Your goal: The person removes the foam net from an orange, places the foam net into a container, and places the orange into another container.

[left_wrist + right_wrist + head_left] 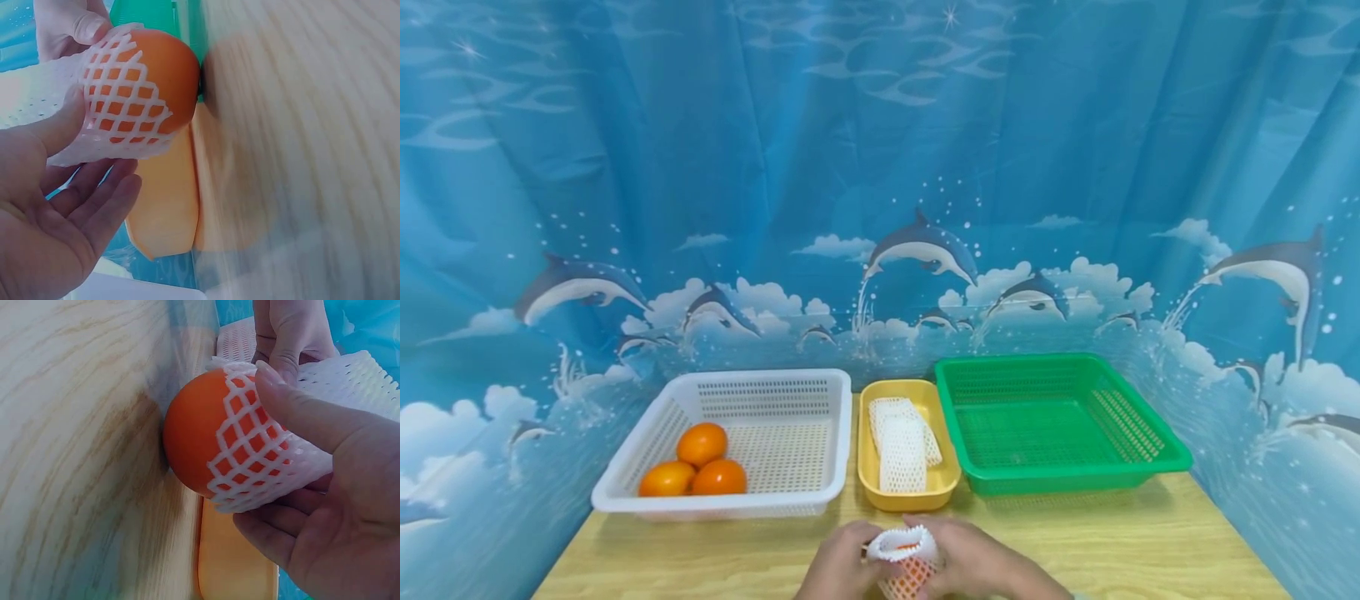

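An orange (172, 75) rests on the wooden table with a white foam fruit net (253, 459) stretched over its upper part. The lower part of the fruit is bare in both wrist views. My left hand (841, 565) grips the net from the left, thumb on the near side and fingers beneath in the left wrist view. From the other side my right hand (973, 557) holds the net between thumb and fingers. The net's open top end (901, 543) faces up, with orange showing inside it.
A white basket (838, 433) on the left holds several oranges (702, 444). In the middle, a yellow tray (951, 475) contains flat white foam nets (902, 454). On the right stands a green basket (1067, 479). A blue dolphin-print curtain (880, 167) hangs behind the table.
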The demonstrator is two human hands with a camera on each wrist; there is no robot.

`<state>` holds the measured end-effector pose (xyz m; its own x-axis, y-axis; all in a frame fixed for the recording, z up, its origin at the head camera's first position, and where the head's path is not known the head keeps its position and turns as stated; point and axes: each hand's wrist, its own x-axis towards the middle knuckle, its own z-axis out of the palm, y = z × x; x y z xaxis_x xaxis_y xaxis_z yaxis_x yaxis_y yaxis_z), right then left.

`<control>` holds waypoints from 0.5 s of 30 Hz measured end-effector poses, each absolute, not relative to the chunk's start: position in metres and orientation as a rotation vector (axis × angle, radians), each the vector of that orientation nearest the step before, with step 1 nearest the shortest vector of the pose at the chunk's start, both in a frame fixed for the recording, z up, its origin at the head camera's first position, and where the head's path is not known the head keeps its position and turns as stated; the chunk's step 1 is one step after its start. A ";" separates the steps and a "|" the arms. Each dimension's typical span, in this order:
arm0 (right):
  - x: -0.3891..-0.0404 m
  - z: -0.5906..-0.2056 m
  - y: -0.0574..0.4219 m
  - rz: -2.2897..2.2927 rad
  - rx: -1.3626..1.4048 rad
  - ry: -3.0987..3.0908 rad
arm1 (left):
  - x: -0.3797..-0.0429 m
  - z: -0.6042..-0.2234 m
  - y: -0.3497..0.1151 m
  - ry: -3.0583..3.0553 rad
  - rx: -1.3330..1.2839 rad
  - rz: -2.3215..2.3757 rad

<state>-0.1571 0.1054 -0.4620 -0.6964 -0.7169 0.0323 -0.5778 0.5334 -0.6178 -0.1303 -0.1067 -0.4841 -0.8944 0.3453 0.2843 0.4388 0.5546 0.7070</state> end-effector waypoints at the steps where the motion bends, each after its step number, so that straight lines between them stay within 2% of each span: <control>1: -0.157 -0.462 0.106 -0.904 -1.094 2.551 | -0.130 -0.483 -0.107 -2.670 -0.675 -1.264; 15: -0.162 -0.464 0.109 -1.020 -1.136 2.532 | -0.128 -0.486 -0.107 -2.683 -0.754 -1.173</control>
<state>-0.1621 0.1089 -0.4642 -0.6902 -0.7159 0.1055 -0.5891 0.4711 -0.6565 -0.1279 -0.1074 -0.4859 -0.8692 0.3954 0.2968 0.4863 0.5761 0.6570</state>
